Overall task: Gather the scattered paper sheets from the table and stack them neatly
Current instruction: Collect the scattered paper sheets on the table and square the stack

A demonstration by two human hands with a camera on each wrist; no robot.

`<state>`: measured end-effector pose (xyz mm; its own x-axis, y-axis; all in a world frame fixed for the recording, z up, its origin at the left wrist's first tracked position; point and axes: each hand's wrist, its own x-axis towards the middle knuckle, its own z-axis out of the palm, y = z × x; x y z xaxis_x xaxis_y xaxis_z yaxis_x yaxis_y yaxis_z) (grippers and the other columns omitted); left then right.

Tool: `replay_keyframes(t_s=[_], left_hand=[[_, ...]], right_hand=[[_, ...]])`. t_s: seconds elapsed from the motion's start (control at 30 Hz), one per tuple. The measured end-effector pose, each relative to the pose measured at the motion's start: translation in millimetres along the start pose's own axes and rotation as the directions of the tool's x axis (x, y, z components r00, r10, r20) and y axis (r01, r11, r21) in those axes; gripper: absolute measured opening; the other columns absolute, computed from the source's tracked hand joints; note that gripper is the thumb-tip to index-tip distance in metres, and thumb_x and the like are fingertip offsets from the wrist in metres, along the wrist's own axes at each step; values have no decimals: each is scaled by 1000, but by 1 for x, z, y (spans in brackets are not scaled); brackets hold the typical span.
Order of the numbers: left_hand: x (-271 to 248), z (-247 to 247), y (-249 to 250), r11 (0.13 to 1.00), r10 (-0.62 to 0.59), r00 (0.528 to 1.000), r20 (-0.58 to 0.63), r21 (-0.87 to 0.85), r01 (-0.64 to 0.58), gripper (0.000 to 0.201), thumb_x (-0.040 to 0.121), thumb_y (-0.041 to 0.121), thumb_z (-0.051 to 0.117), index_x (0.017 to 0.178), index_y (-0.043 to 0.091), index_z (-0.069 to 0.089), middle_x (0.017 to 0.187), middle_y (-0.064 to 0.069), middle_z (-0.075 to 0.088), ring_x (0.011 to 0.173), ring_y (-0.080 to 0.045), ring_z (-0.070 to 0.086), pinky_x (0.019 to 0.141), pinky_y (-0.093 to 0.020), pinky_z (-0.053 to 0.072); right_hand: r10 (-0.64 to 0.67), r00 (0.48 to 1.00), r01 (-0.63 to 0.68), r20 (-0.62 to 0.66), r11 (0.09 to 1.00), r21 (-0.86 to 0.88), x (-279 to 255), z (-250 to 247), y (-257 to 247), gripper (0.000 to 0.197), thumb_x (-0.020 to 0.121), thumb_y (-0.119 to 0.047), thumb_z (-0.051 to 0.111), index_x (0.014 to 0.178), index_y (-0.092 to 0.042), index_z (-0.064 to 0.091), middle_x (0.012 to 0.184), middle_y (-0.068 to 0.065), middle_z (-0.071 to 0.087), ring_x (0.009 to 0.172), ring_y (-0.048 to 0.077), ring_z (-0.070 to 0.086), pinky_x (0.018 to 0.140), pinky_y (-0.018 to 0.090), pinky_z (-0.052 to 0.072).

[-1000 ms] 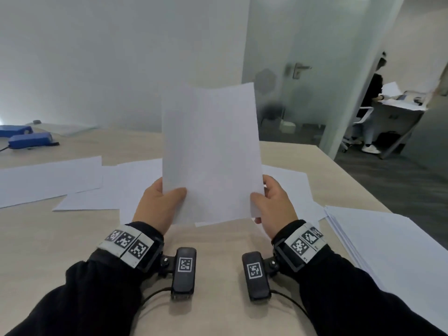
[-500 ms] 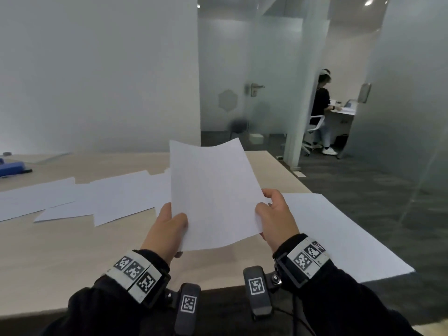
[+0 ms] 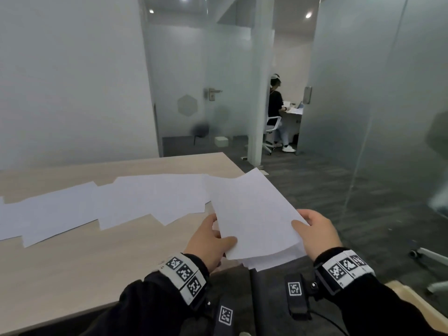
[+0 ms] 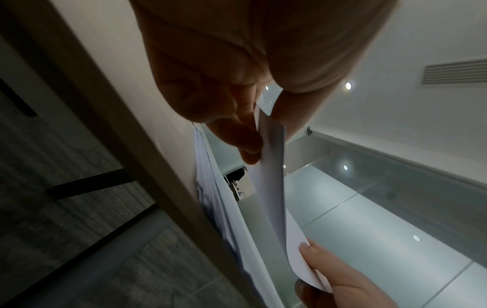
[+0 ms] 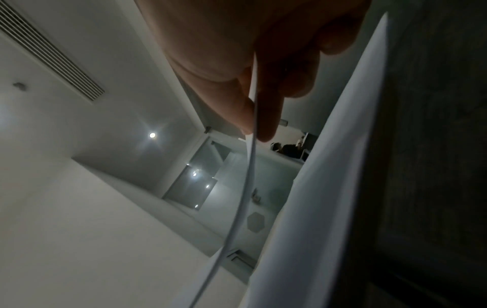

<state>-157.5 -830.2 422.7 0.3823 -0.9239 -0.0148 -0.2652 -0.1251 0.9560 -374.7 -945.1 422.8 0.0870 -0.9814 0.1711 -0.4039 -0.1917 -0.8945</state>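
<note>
I hold one white sheet (image 3: 254, 214) by its near corners, tilted low over the table's right end. My left hand (image 3: 218, 236) pinches the near left corner, thumb on top. At the near right corner my right hand (image 3: 305, 226) does the same. Under the sheet, the corner of a paper stack (image 3: 274, 260) peeks out over the table edge. Several loose sheets (image 3: 145, 197) lie overlapping across the table to the left. In the left wrist view, my left hand (image 4: 263, 125) grips the sheet (image 4: 271, 166) edge-on. The right wrist view shows my right hand (image 5: 253, 116) pinching the sheet (image 5: 247, 177) beside the stack (image 5: 329, 187).
The light wooden table (image 3: 72, 263) ends at its right edge close to my hands, with dark carpet beyond. Frosted glass walls and a pillar (image 3: 257, 93) stand behind. A person (image 3: 275, 110) sits at a desk in the far room. A chair base (image 3: 429, 255) is at the right.
The sheet has come down from upright in front of me to nearly flat over the stack at the table's right end. My view has swung right and lifted.
</note>
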Motion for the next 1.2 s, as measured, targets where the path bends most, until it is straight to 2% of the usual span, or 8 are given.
replay_keyframes(t_s=[0.13,0.3,0.47,0.63,0.8,0.97,1.1,1.2], left_hand=[[9,23,1,991,3,999,54,132,-10,70,83,20,72,142,31,37,89,-8,74,70,-19,71,64,-36,61],[20,35,-9,892,0,999,42,451,-19,81,78,43,71,150,25,38,106,3,65,106,-15,63,95,-30,49],[5,43,-13,694,-32,999,19,720,8,98,63,85,54,149,44,26,161,0,17,149,-23,17,118,-46,18],[3,52,-19,540,-105,993,55,841,11,125,51,98,45,154,42,3,167,-8,-1,153,-28,-8,119,-52,2],[7,52,-24,549,-21,999,32,836,-15,91,67,84,43,146,43,24,159,5,22,152,-24,6,116,-52,9],[7,48,-27,572,16,999,29,820,-33,79,77,78,39,147,42,27,161,10,23,152,-22,8,117,-52,9],[3,36,-20,676,9,998,56,735,-48,83,77,78,45,149,44,24,161,14,23,151,-16,15,117,-48,12],[0,13,-11,824,26,999,31,565,-39,68,79,70,52,141,46,38,150,23,37,138,-9,37,114,-43,25]], right_hand=[[73,997,-75,-20,987,-142,9,-16,23,20,81,-31,56,94,-39,68,92,-19,72,92,15,67,90,46,53],[129,988,-151,-85,917,-368,13,-23,37,15,88,-40,54,100,-45,62,110,-15,64,105,20,56,99,44,35],[167,984,-176,-65,963,-204,16,-23,59,38,90,-39,59,128,-34,58,137,-5,55,120,23,54,107,48,40],[165,986,-167,-36,985,-51,16,-15,58,39,95,-27,55,134,-19,59,132,0,63,119,22,57,103,38,44],[139,990,-141,-31,988,-59,17,-8,57,40,95,-18,50,134,-17,60,133,0,64,122,21,58,107,41,44],[131,991,-132,-17,987,-91,15,-5,56,42,95,-17,49,136,-17,60,136,-1,62,125,21,56,110,44,42],[77,994,-82,-80,995,-58,8,-2,42,36,94,-23,54,129,-29,60,131,-7,58,109,16,53,100,38,43],[-53,987,46,-149,998,-51,4,8,18,25,91,-28,56,109,-43,61,131,-17,57,113,12,53,109,50,39]])
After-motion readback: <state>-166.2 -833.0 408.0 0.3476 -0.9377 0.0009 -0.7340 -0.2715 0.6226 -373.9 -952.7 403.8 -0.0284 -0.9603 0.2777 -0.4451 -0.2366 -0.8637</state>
